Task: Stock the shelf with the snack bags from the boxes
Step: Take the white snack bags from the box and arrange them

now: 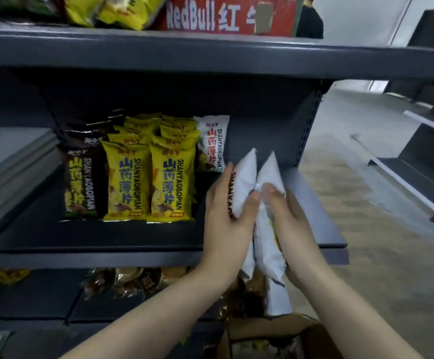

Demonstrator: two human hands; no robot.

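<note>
The dark grey metal shelf [133, 237] lay beneath the fingers, with rows of upright yellow snack bags [170, 182] to their left. The left hand [226, 216] and right hand [292, 218] each gripped a white foil snack bag [245, 177] edge-on above the shelf's front right, the two bags touching

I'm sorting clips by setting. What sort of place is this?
Likely a shop aisle: dark metal shelf with faced rows of yellow bags, a Red Bull carton on top, and more shelving opposite.
</note>
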